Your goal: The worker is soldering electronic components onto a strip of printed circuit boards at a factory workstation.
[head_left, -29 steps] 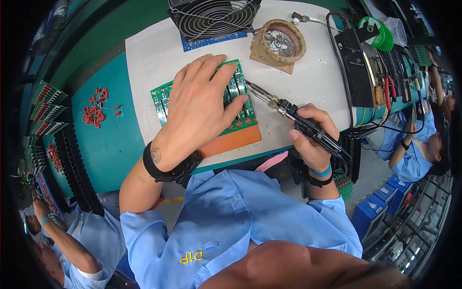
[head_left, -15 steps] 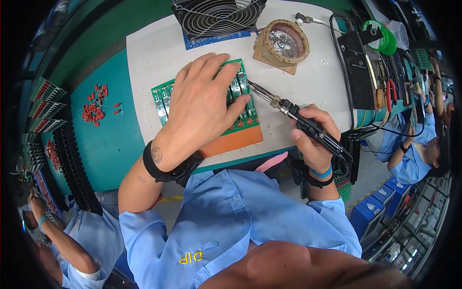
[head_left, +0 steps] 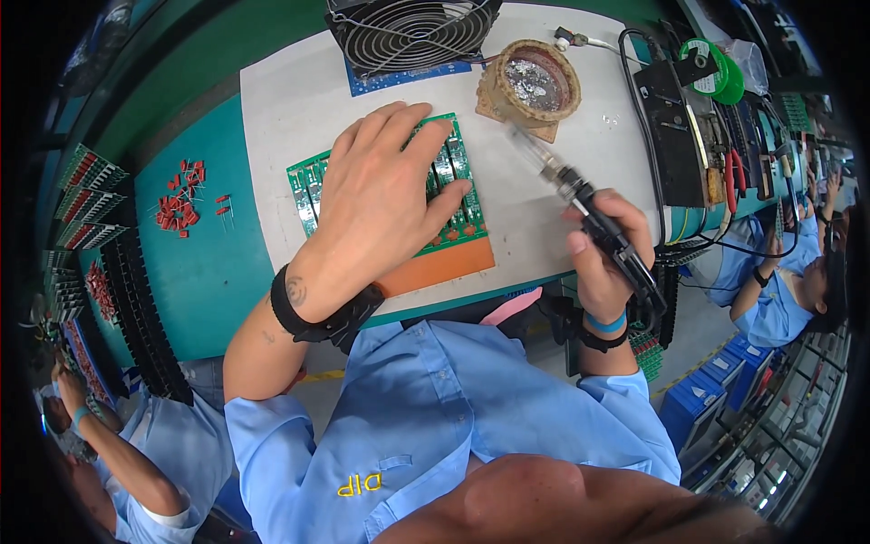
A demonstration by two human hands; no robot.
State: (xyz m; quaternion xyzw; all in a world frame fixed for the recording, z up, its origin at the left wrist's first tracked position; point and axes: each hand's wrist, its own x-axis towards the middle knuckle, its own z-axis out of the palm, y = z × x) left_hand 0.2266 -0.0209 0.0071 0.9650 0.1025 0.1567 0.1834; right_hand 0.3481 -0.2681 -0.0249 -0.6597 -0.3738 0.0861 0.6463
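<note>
My left hand (head_left: 376, 177) lies flat over a panel of green circuit boards (head_left: 460, 156), fingers stretched out and thumb near its right side. The palm hides much of the panel. Beneath the panel's near edge an orange-brown sheet (head_left: 444, 270) shows. My right hand (head_left: 598, 272) is closed around the black handle of a soldering iron (head_left: 605, 228). Its tip is blurred by motion and points up and left, apart from the boards, near the base of a round pot (head_left: 573, 83) with silvery bits inside.
A fan with a wire guard (head_left: 419, 36) stands at the far edge. Red components (head_left: 177, 213) lie on the green mat (head_left: 195, 290) at left. A black tool holder (head_left: 671, 136), green solder spool (head_left: 730, 82) and red-handled pliers (head_left: 730, 177) are at right. Co-workers sit on both sides.
My right hand has moved slightly right, drawing the soldering iron's tip off the panel's right edge and up toward the pot. My left hand has stayed in place on the boards.
</note>
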